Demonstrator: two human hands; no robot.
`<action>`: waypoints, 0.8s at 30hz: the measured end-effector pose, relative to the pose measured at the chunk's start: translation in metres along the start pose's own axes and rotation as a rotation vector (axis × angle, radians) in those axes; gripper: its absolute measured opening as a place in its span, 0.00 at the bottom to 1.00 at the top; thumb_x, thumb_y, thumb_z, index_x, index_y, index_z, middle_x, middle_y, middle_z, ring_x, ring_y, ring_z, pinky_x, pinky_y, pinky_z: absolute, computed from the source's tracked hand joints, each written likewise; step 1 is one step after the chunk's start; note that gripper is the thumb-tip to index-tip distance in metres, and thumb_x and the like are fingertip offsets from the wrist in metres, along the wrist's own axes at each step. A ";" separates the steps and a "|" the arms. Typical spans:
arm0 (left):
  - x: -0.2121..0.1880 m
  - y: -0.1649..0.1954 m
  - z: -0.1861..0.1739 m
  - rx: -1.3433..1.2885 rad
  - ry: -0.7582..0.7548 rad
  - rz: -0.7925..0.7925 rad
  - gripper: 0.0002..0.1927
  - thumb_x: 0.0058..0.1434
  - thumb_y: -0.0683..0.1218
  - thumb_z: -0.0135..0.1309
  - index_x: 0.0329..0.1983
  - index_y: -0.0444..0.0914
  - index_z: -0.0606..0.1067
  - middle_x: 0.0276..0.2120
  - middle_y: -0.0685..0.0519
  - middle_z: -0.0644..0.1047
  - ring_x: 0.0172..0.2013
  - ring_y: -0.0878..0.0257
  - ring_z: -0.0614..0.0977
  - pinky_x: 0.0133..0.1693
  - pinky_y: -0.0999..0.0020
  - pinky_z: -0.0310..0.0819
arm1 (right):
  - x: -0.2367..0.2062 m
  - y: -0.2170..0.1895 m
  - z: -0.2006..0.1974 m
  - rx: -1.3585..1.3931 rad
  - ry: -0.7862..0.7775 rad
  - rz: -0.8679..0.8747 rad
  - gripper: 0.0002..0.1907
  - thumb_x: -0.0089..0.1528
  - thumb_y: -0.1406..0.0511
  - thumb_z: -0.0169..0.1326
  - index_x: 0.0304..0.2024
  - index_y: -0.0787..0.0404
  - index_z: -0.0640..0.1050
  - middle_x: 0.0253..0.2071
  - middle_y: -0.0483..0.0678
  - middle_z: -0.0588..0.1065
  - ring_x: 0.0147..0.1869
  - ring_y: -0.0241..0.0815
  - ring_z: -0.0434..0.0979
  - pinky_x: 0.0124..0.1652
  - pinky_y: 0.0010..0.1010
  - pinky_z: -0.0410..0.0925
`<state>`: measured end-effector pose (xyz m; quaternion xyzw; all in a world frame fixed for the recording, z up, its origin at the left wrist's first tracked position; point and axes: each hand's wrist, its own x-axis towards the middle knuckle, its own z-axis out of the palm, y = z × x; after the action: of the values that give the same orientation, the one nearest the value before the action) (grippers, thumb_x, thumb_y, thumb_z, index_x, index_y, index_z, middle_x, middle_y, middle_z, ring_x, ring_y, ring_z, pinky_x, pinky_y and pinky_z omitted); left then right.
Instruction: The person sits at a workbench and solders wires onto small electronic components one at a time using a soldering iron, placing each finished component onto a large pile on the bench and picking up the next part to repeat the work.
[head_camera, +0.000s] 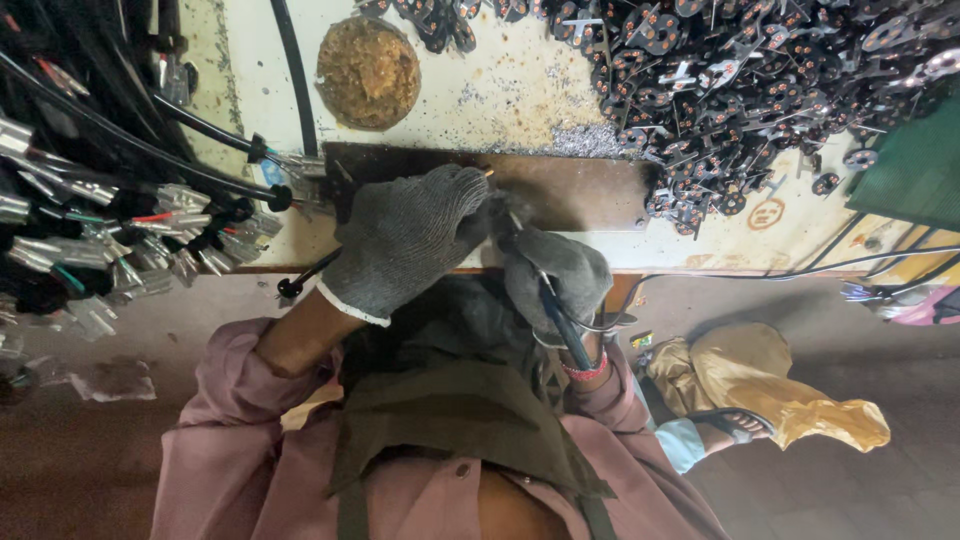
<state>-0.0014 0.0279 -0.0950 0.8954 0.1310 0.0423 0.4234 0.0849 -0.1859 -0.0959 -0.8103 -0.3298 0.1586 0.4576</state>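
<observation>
Head view, steeply down, close.

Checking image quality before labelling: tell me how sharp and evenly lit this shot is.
Head view: the gloved left hand and right hand are sharp; the pile of metal parts glints; the cables at the left sit in shadow; the edges bend slightly.

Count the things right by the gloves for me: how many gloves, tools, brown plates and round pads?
Grey gloves: 2, left hand and right hand
Soldering iron: 1
Brown metal plate: 1
Round brown pad: 1
Total: 5
The heaped small parts are too many to count.
</observation>
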 end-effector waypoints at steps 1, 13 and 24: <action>0.002 0.000 0.000 0.010 0.001 -0.009 0.09 0.62 0.48 0.61 0.42 0.41 0.76 0.36 0.47 0.79 0.32 0.48 0.82 0.32 0.53 0.76 | -0.002 0.000 0.002 0.182 0.023 0.120 0.07 0.60 0.66 0.61 0.37 0.64 0.81 0.33 0.53 0.80 0.36 0.51 0.81 0.39 0.35 0.73; -0.001 -0.003 0.004 -0.012 0.043 0.021 0.13 0.61 0.49 0.62 0.45 0.40 0.76 0.38 0.47 0.80 0.33 0.48 0.83 0.33 0.54 0.76 | 0.002 -0.003 0.003 0.132 -0.074 0.243 0.02 0.65 0.70 0.57 0.39 0.63 0.80 0.31 0.50 0.78 0.33 0.45 0.80 0.34 0.28 0.70; 0.001 -0.003 0.006 -0.003 0.106 0.059 0.15 0.62 0.52 0.60 0.46 0.38 0.76 0.36 0.46 0.80 0.33 0.50 0.83 0.33 0.55 0.77 | 0.011 -0.003 0.007 -0.074 0.023 -0.184 0.16 0.58 0.73 0.66 0.46 0.61 0.77 0.36 0.54 0.80 0.37 0.51 0.83 0.41 0.35 0.75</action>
<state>-0.0002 0.0253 -0.1018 0.8948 0.1267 0.1022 0.4157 0.0879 -0.1724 -0.0966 -0.7948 -0.4033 0.0943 0.4436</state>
